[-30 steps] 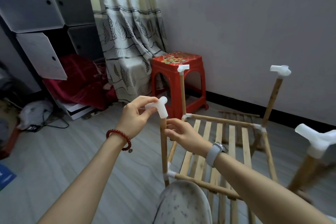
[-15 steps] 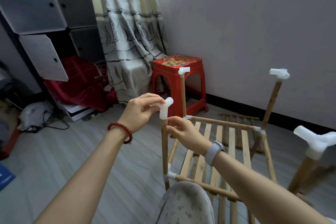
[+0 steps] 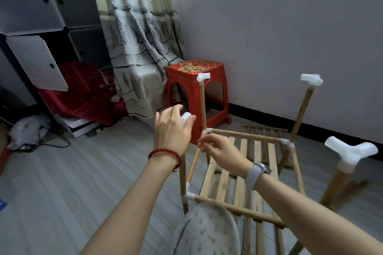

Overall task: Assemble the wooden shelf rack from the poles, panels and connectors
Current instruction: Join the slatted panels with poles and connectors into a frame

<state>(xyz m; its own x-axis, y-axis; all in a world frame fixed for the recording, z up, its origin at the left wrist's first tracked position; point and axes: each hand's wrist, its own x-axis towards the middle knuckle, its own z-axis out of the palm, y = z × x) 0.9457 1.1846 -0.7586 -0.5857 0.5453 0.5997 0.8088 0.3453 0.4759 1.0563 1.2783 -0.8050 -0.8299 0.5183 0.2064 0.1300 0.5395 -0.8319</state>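
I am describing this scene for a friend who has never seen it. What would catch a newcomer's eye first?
First, the two hands in the middle: the left hand lies over a white connector on top of the near-left pole, and the right hand hovers beside it. Around them stands the half-built wooden rack. Behind it, the bright red stool sits by the curtain.

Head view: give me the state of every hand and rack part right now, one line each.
Left hand: fingers extended over near-left connector, pressing.
Near-left connector: on its pole, mostly hidden.
Right hand: loosely curled, holding nothing.
Far-left connector: seated on upright pole.
Slatted panel: mounted in frame.
Spare panel: flat on floor.
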